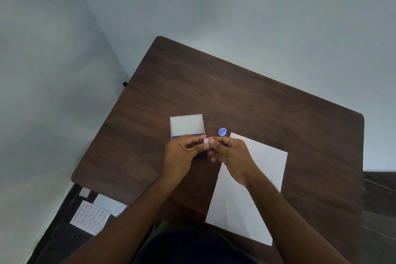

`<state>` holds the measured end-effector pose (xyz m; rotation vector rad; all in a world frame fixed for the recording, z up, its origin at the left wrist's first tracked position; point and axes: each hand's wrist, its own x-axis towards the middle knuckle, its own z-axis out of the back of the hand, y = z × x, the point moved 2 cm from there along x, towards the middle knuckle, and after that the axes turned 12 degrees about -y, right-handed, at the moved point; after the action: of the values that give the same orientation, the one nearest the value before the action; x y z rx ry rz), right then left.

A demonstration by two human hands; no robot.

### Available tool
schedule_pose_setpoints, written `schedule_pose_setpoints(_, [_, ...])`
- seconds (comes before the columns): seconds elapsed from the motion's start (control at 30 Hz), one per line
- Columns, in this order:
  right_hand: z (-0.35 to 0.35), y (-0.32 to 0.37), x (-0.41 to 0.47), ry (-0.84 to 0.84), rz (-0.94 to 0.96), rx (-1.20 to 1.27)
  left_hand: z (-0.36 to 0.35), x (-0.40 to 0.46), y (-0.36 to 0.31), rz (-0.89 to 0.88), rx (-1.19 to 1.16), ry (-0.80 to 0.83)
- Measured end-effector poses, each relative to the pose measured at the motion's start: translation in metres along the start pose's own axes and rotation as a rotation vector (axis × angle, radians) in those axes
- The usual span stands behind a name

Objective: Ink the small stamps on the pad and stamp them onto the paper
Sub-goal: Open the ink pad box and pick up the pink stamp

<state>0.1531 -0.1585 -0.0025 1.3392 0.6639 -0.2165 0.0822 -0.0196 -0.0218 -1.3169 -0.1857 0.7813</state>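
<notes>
A small pink stamp (pixel 206 141) is held between the fingertips of both hands, just above the ink pad. My left hand (pixel 182 154) pinches it from the left and my right hand (pixel 229 152) pinches it from the right. The ink pad (pixel 200 155) lies open on the brown table, mostly hidden under my hands, with its pale lid (pixel 186 125) standing open behind. A blue stamp handle (pixel 222 132) stands on the table right of the lid. The white paper (pixel 246 195) lies to the right, partly under my right forearm.
The brown table (pixel 235 92) stands against a pale wall. On the floor at the lower left lie a white sheet of small round stamps (pixel 90 217) and a white card (pixel 110 204). A dark bench or floor edge (pixel 379 199) shows at the far right.
</notes>
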Motion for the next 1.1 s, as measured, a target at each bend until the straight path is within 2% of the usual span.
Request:
schedule_pose_setpoints(0.33, [0.002,0.002,-0.003,-0.009,0.038,-0.036,0.002,0.0,0.001,0.033,-0.057,0.028])
schedule_pose_setpoints(0.63, [-0.003,0.001,-0.003,-0.033,-0.059,0.077,0.021,-0.003,0.01,0.131,-0.202,-0.002])
schedule_pose_setpoints(0.93, [-0.022,-0.004,-0.003,0.003,-0.136,0.099,0.058,-0.011,0.045,0.231,-0.238,-0.153])
schedule_pose_setpoints(1.1, [-0.039,-0.003,-0.003,0.029,-0.178,0.127,0.08,-0.008,0.071,0.244,-0.08,-0.321])
